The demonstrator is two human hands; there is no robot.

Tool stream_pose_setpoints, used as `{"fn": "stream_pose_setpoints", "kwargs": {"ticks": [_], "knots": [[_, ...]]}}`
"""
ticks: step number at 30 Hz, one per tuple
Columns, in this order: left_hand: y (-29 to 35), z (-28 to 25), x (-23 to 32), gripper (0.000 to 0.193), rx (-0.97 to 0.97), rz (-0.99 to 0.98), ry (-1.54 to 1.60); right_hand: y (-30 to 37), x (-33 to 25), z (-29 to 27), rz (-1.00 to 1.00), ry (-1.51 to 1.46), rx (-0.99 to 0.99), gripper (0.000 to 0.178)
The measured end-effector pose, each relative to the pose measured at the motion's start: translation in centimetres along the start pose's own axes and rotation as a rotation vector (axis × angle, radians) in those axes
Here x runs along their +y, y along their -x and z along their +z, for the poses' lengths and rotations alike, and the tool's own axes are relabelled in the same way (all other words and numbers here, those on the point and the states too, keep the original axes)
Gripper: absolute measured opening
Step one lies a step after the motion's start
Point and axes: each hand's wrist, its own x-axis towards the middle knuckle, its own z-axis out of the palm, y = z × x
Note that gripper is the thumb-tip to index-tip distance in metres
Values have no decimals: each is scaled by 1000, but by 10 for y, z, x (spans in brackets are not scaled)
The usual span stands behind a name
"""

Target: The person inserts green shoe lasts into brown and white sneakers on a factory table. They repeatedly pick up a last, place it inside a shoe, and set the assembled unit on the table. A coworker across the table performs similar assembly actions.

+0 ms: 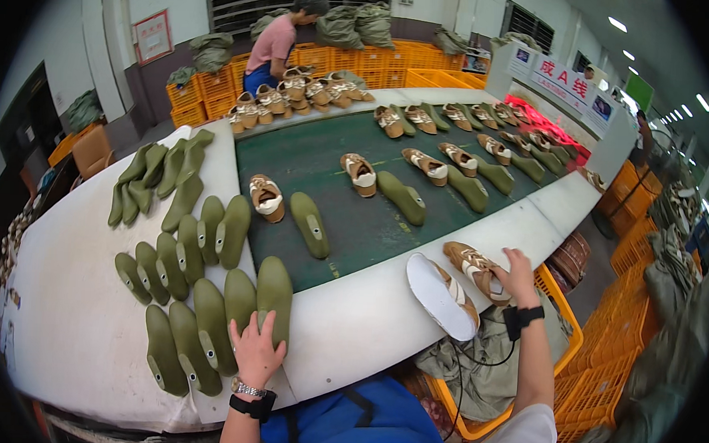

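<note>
My left hand [257, 356] reaches over the near ends of two olive-green shoe lasts, its fingers spread and touching the right one [274, 293]. A metal watch and a black band circle that wrist. Beside the near belt edge, my right hand [518, 278] is open, fingers stretched apart, its thumb against a brown sneaker [471, 266] with white stripes. Next to that sneaker another leans on its side, its white sole [439, 296] turned up. A black band with a cable sits on my right wrist. Several more lasts [172, 264] stand in rows on the white tabletop [78, 287].
A green conveyor belt [324, 188] carries pairs of sneakers and lasts toward a red-lit machine [548, 123]. Across it, a person in pink [271, 49] stands behind more sneakers. An orange crate [575, 325] with grey-green cloth is below my right arm; stacked crates [616, 347] line the right.
</note>
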Motion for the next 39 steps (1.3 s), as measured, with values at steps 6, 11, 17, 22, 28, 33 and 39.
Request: {"fn": "stream_pose_setpoints", "kwargs": {"ticks": [6, 11, 17, 22, 28, 33, 39], "knots": [[1, 3, -4, 70, -64, -29, 23, 38, 18, 38, 187, -426, -534, 82], [0, 3, 34, 73, 48, -9, 101, 74, -107, 37, -57, -316, -660, 79], [32, 7, 113, 83, -215, 248, 427, 113, -210, 32, -359, -387, -649, 67], [46, 5, 98, 82, -236, 115, 273, 118, -206, 36, -324, -523, -626, 50], [35, 16, 73, 67, -98, -139, 728, 118, -198, 35, -303, -597, -632, 40], [22, 38, 52, 49, -132, -653, 1734, 109, -190, 23, -192, -654, -889, 34], [32, 47, 61, 56, -33, -655, 1280, 88, -200, 32, -194, -659, -507, 35]]}}
